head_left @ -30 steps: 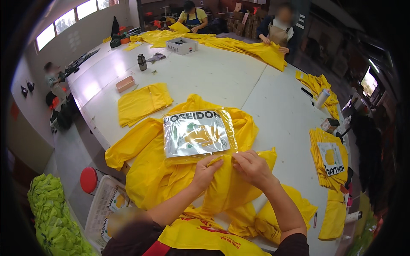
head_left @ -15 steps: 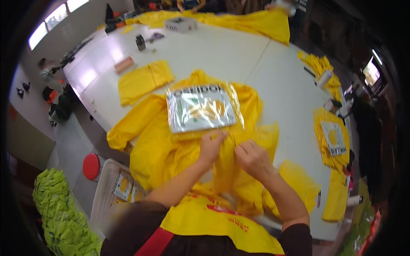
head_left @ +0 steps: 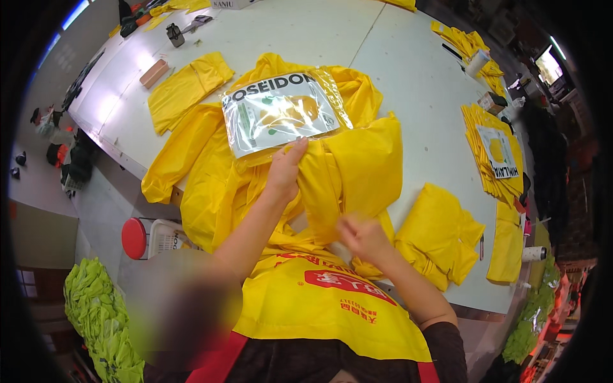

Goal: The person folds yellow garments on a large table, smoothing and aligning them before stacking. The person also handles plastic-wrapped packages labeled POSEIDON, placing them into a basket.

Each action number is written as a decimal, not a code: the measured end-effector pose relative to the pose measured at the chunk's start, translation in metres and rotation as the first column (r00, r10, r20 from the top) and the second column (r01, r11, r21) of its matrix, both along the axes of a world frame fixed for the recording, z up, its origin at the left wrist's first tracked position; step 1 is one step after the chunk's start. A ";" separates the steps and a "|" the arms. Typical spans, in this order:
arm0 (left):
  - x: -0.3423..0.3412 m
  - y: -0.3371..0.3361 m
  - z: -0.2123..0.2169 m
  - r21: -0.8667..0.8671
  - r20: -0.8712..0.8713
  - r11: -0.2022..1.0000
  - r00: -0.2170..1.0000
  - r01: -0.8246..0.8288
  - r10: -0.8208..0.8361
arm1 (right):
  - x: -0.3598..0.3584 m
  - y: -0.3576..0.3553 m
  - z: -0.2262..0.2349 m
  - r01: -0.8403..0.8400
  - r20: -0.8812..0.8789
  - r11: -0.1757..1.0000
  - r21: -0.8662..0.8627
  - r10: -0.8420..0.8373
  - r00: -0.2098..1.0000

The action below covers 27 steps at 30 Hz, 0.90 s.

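Observation:
A thin yellow jacket [head_left: 211,191] lies spread in front of me, a sleeve stretching to the left. On its upper part rests a clear plastic packet [head_left: 281,115] with a white printed insert. My left hand [head_left: 287,171] is closed, pinching the yellow cloth just below the packet's lower edge. A smooth fold of the cloth [head_left: 370,163] bulges up to the right of that hand. Lower down, my right hand [head_left: 365,239] is beside the cloth's near edge, its fingers curled but smeared by motion. Whether it holds cloth cannot be made out.
Folded yellow garments lie on the white table [head_left: 268,32]: one bundle [head_left: 188,89] at left, another [head_left: 437,236] at right. A packet-topped stack [head_left: 495,153] stands farther right. A red stool [head_left: 134,238] and white basket [head_left: 167,237] stand left, above a lime-green heap [head_left: 99,319].
My right hand has moved down towards me, away from the left hand. My left hand still grips near the packet. The cloth right of it has risen into a smooth fold. The whole view has shifted.

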<state>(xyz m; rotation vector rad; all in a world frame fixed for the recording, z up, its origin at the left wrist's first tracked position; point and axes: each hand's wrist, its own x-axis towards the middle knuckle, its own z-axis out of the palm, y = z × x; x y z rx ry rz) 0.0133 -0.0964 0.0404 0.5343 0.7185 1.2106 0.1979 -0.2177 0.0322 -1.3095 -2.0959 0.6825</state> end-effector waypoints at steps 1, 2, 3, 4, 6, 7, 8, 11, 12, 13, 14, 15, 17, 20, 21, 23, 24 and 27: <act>0.001 -0.004 0.004 -0.005 0.023 0.999 0.999 0.048 -0.048 | -0.003 0.008 0.009 0.162 -0.143 0.984 0.080 -0.149 0.978; 0.003 -0.010 0.008 -0.009 0.045 0.995 0.995 0.095 -0.094 | -0.005 0.019 0.009 0.222 -0.166 0.974 0.042 -0.213 0.963; 0.004 -0.014 0.010 -0.013 0.069 0.989 0.987 0.145 -0.144 | -0.005 0.028 0.007 0.285 -0.183 0.959 0.002 -0.280 0.942; 0.004 -0.015 0.006 -0.033 0.163 0.984 0.972 0.175 -0.168 | -0.007 0.031 0.005 0.345 -0.198 0.938 -0.038 -0.345 0.917; 0.003 -0.014 -0.003 -0.064 0.341 0.970 0.918 0.236 -0.201 | -0.011 0.025 0.002 0.335 -0.206 0.942 -0.001 -0.328 0.922; 0.004 -0.017 -0.005 -0.081 0.386 0.969 0.904 0.234 -0.186 | -0.013 0.022 0.001 0.330 -0.211 0.944 0.018 -0.319 0.924; 0.007 -0.022 -0.005 -0.098 0.429 0.967 0.887 0.234 -0.171 | -0.016 0.015 0.006 0.327 -0.195 0.945 -0.004 -0.321 0.927; 0.015 -0.038 -0.005 -0.098 0.520 0.968 0.841 0.230 -0.147 | -0.026 -0.006 0.024 0.349 -0.147 0.936 -0.039 -0.351 0.925; 0.021 -0.044 -0.004 -0.084 0.546 0.969 0.824 0.233 -0.151 | -0.027 -0.011 0.025 0.387 -0.133 0.922 -0.012 -0.385 0.913; 0.026 -0.050 -0.005 -0.046 0.586 0.960 0.786 0.275 -0.197 | -0.026 -0.016 0.025 0.425 -0.120 0.905 0.016 -0.420 0.899; 0.030 -0.058 -0.005 -0.007 0.622 0.949 0.744 0.314 -0.242 | -0.018 -0.014 0.028 0.386 -0.271 0.916 -0.115 -0.402 0.875; 0.037 -0.065 -0.004 0.037 0.659 0.935 0.695 0.353 -0.288 | -0.009 -0.016 0.033 0.357 -0.366 0.912 -0.202 -0.408 0.836; 0.055 -0.080 0.001 -0.090 0.685 0.895 0.680 0.437 -0.263 | 0.005 -0.021 0.040 0.265 -0.541 0.895 -0.357 -0.430 0.723; 0.073 -0.089 0.006 -0.223 0.563 0.839 0.768 0.495 -0.304 | 0.006 -0.030 0.046 0.422 -0.483 0.865 -0.270 -0.501 0.718; 0.075 -0.089 0.008 -0.224 0.546 0.837 0.776 0.499 -0.316 | 0.004 -0.033 0.050 0.490 -0.436 0.848 -0.201 -0.525 0.731; 0.079 -0.089 0.011 -0.227 0.511 0.834 0.791 0.502 -0.337 | 0.009 -0.034 0.040 0.479 -0.524 0.852 -0.212 -0.513 0.680; 0.080 -0.089 0.016 -0.241 0.465 0.837 0.816 0.491 -0.344 | 0.014 -0.032 0.032 0.471 -0.591 0.855 -0.215 -0.498 0.635; 0.081 -0.075 -0.004 0.067 0.007 0.906 0.908 0.418 -0.419 | 0.031 -0.029 -0.001 0.468 -0.730 0.835 -0.291 -0.510 0.455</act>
